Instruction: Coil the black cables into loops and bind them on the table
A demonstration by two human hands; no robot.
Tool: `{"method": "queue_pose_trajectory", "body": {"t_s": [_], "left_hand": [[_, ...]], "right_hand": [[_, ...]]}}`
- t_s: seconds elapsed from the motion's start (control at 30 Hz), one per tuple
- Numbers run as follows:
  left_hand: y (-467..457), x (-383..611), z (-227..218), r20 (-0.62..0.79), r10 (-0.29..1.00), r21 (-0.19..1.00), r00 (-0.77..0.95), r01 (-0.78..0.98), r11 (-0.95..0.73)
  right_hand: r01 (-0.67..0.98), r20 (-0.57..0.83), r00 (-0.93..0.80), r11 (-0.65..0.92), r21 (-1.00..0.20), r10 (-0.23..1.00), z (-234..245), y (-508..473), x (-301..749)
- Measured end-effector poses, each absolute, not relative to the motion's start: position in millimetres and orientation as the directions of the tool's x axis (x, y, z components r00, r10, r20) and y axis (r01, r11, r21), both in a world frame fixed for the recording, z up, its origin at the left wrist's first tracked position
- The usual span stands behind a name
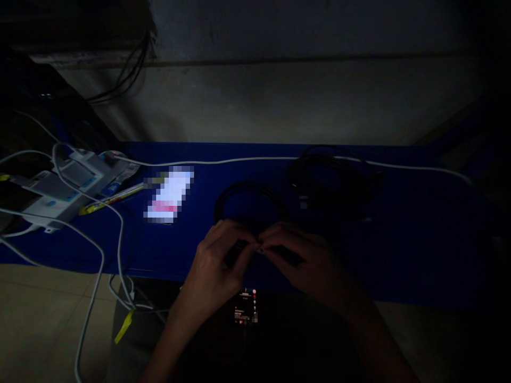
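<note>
Black cable [247, 184] loops on the blue table [419, 239], near its front edge. Left hand [215, 263] and right hand [309, 263] both pinch its near end, fingertips closed and meeting. Second coil [335, 183] just beyond, lit phone [170, 194] to the left.

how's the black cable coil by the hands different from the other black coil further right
The near coil sits right at the left hand and right hand, which seem to pinch its lower part; the far coil lies untouched. The near coil looks smaller, a tidy loop; the far coil is wider and looser. Both are black and lie on the blue surface.
</note>
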State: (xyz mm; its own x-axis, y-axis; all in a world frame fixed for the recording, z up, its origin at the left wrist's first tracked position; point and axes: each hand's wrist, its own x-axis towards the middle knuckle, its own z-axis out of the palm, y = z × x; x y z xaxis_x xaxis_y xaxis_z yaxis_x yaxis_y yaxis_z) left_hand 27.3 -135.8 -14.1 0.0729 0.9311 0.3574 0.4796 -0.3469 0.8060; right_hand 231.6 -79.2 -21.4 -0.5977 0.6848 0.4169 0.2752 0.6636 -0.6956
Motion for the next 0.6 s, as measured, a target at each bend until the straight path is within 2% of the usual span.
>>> {"method": "queue_pose_trajectory", "body": {"t_s": [0.43, 0.6], "left_hand": [[-137.4, 27.3, -13.6, 0.389, 0.912, 0.766, 0.133, 0.504, -0.4], [-136.9, 26.1, -15.3, 0.392, 0.909, 0.765, 0.141, 0.499, -0.407]], "right_hand": [[0.268, 0.438, -0.584, 0.672, -0.69, 0.683, -20.8, -77.1, 231.7], [0.348, 0.384, -0.56, 0.629, -0.695, 0.734, -21.8, -78.4, 232.5]]}}
